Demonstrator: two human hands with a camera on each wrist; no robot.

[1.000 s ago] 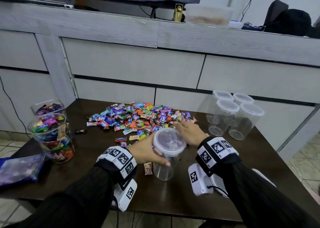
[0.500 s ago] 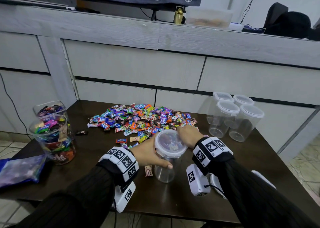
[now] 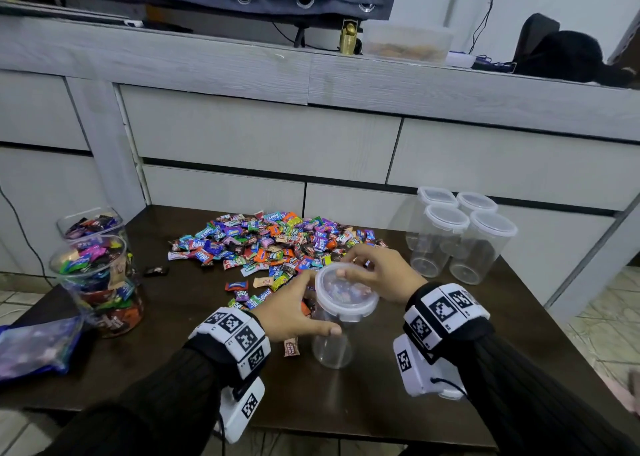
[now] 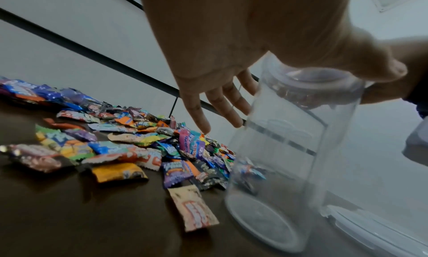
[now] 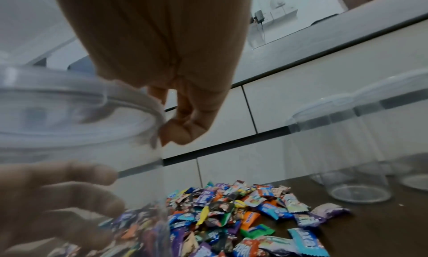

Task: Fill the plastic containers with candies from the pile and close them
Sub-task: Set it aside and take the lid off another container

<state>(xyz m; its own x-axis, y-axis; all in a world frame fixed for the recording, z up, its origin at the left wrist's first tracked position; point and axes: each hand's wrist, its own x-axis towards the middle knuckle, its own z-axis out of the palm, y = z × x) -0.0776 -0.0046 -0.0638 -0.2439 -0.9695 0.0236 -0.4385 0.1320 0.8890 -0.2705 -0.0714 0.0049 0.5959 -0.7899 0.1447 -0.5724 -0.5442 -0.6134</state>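
A clear plastic container (image 3: 332,344) stands near the front of the dark table, with its lid (image 3: 346,292) on top. My left hand (image 3: 294,306) grips its upper body, thumb on the near side. In the left wrist view the container (image 4: 284,151) looks empty, and my left fingers (image 4: 220,105) reach behind it. My right hand (image 3: 375,272) pinches the lid, thumb on top and fingers curled over the far rim. The right wrist view shows those right fingers (image 5: 185,125) hooked at the lid's edge (image 5: 129,96). The candy pile (image 3: 273,244) lies just beyond.
Several empty lidded containers (image 3: 457,233) stand at the back right. Two containers full of candies (image 3: 97,275) stand at the left, beside a blue bag (image 3: 34,348). A loose candy (image 3: 291,346) lies by the held container. The table's front edge (image 3: 381,435) is near.
My right hand has come from behind the lid onto it, the thumb now on top. The left hand and the container have stayed put.
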